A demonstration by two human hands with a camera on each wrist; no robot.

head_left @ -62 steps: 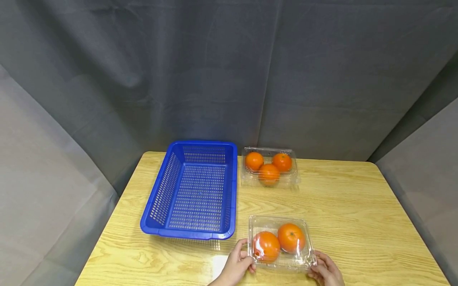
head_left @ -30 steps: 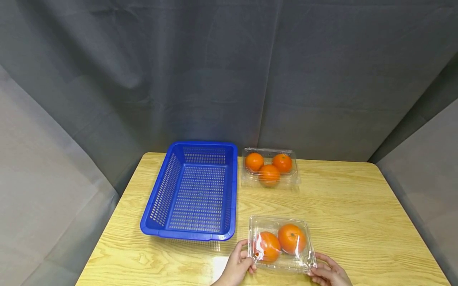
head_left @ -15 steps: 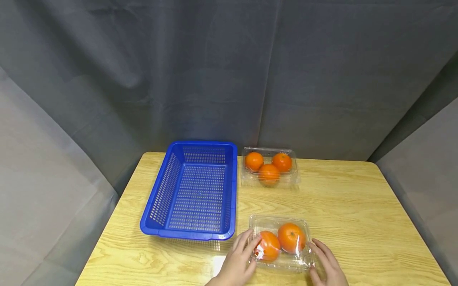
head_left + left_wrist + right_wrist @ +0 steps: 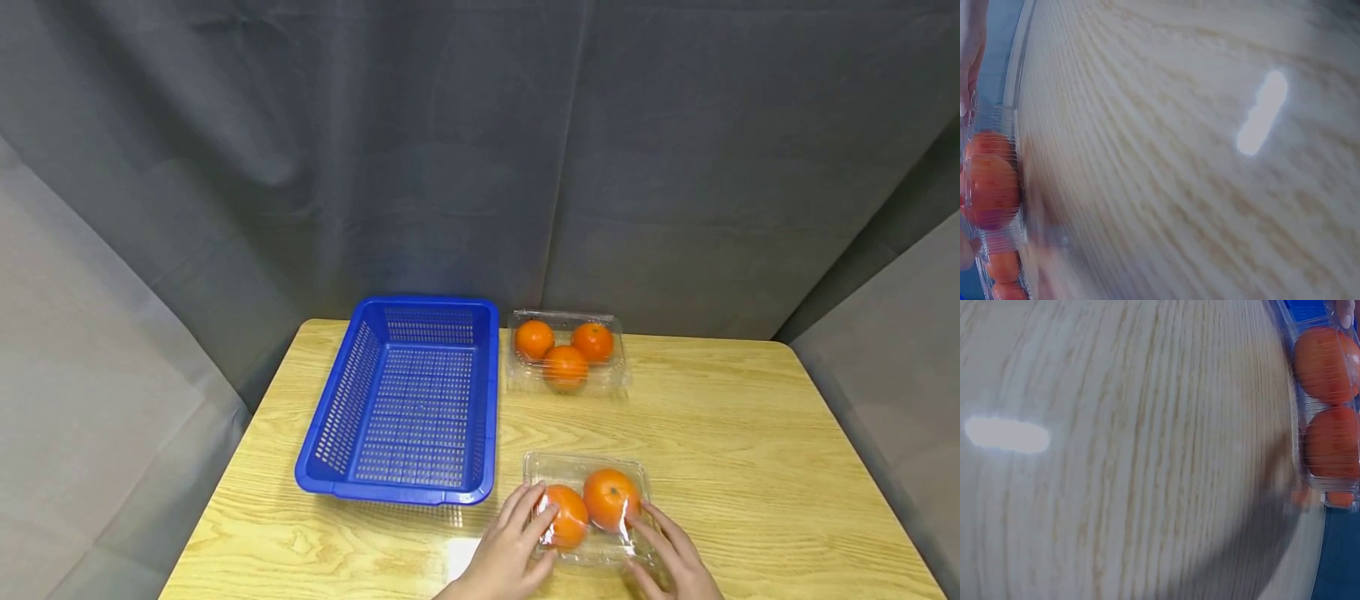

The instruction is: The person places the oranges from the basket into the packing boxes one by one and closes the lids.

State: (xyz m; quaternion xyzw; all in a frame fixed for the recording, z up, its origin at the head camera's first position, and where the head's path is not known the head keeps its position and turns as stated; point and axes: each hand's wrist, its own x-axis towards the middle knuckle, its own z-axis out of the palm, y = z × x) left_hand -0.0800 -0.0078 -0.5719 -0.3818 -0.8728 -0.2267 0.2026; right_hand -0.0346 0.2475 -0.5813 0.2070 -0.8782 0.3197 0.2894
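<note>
A clear plastic clamshell box [image 4: 600,552] with two oranges [image 4: 611,498] in it lies on the table near the front edge, its lid down. My left hand [image 4: 506,546] rests over the box's left side, fingers spread and reaching onto the lid by the nearer-left orange [image 4: 567,518]. On the opposite side my right hand [image 4: 677,557] has its extended fingers over the right edge, thumb at the near corner. Both wrist views catch the box only at their margins, with an orange [image 4: 992,190] behind ribbed plastic in the left and another orange [image 4: 1325,365] in the right.
A blue perforated basket [image 4: 491,408] with nothing in it stands at the table's left. To its right, at the back edge, sits another clear clamshell box [image 4: 603,379] holding three oranges [image 4: 565,367]. Grey curtains [image 4: 420,167] hang behind and on both sides.
Both hands have let go of the box's near side corners. They have moved inward and up over its sides with fingers extended onto the lid. The box has stayed in place.
</note>
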